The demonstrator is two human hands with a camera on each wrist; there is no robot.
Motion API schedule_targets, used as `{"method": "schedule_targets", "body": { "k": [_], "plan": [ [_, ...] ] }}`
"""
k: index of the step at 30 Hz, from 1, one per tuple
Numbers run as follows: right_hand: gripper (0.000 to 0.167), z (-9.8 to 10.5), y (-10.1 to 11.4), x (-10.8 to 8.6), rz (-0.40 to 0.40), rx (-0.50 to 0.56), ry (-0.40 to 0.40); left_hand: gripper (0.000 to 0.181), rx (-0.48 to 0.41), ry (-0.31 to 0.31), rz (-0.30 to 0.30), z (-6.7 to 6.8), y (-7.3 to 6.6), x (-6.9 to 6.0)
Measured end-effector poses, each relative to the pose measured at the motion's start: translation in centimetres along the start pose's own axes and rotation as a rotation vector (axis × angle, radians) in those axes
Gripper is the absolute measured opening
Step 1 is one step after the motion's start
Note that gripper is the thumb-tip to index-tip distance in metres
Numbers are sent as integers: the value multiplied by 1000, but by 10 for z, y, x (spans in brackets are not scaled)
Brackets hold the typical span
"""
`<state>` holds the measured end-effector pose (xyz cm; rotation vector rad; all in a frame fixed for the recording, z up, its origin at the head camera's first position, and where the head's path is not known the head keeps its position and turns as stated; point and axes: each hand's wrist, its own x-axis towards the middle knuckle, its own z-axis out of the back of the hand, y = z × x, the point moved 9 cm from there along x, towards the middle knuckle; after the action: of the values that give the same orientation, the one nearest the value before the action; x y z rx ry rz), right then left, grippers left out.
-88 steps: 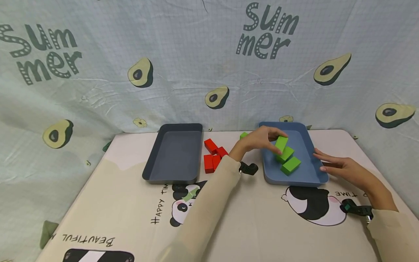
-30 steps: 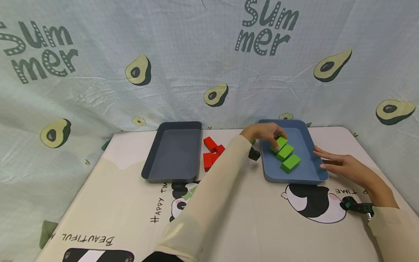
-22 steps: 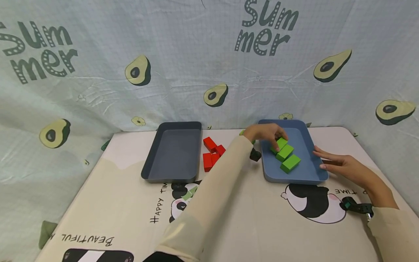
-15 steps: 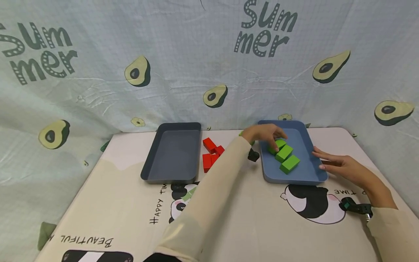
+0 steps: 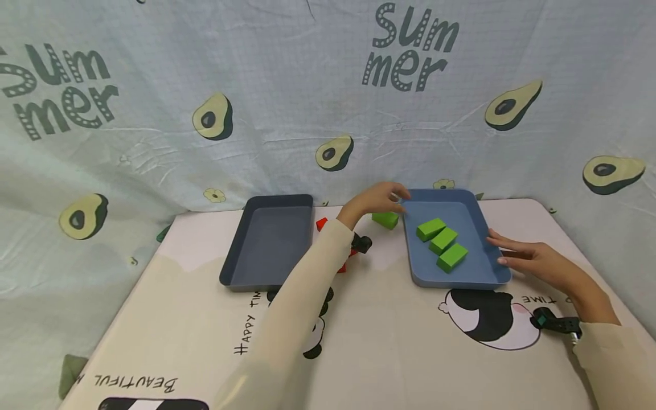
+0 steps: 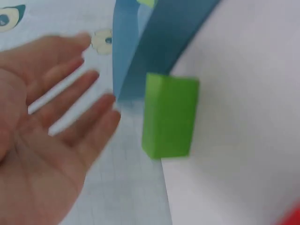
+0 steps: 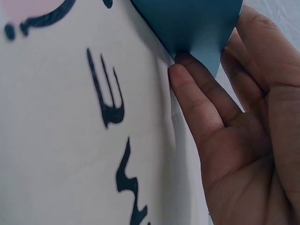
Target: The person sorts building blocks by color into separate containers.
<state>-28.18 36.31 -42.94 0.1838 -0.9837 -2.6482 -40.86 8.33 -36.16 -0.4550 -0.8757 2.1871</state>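
Note:
Three green blocks (image 5: 430,229) lie in a slanted row inside the blue tray (image 5: 482,267). My left hand (image 5: 376,200) hovers at the tray's far left corner, fingers spread and holding nothing. Just below it, outside the tray, sits another green block (image 5: 385,220); the left wrist view shows this green block (image 6: 171,117) beside the tray wall, apart from the fingers. My right hand (image 5: 543,265) rests its fairly straight fingertips against the tray's right side. In the right wrist view those fingers (image 7: 197,101) touch the outer wall of the tray (image 7: 192,28).
A dark grey tray (image 5: 271,245) with nothing in it stands to the left. Red blocks (image 5: 322,224) lie between the trays, mostly hidden behind my left forearm. A printed cloth covers the table (image 5: 389,341), and a patterned curtain (image 5: 287,114) hangs behind.
My left hand has let go of a green block inside the blue tray, leaving it next to the other two, and has moved left out of the tray. The right hand stays in place.

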Motion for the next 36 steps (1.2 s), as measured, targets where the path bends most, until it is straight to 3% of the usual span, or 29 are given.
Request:
{"method": "schedule_targets", "body": {
  "k": [5, 10, 14, 19, 23, 27, 32, 36],
  "plan": [
    [59, 0, -1, 0, -8, 12, 4, 44, 32, -192, 151, 15, 26, -22],
    [58, 2, -1, 0, 4, 27, 3, 55, 23, -307, 263, 13, 41, -30],
    [58, 2, -1, 0, 5, 31, 0, 59, 20, -363, 348, 6, 44, -33],
    [58, 1, -1, -1, -6, 41, 2, 56, 98, -388, 457, -5, 51, -34],
    [58, -1, 1, -1, -2, 41, -1, 54, 110, -400, 470, -9, 55, -32],
    [59, -2, 1, -2, -11, 50, -3, 52, 29, -338, 383, -13, 57, -28],
    [58, -1, 3, -2, 5, 49, -1, 63, -103, -141, 229, -19, 56, -22],
    [58, -1, 4, -1, 24, 51, -1, 72, -308, -13, 194, -24, 59, -23]
  ]
}}
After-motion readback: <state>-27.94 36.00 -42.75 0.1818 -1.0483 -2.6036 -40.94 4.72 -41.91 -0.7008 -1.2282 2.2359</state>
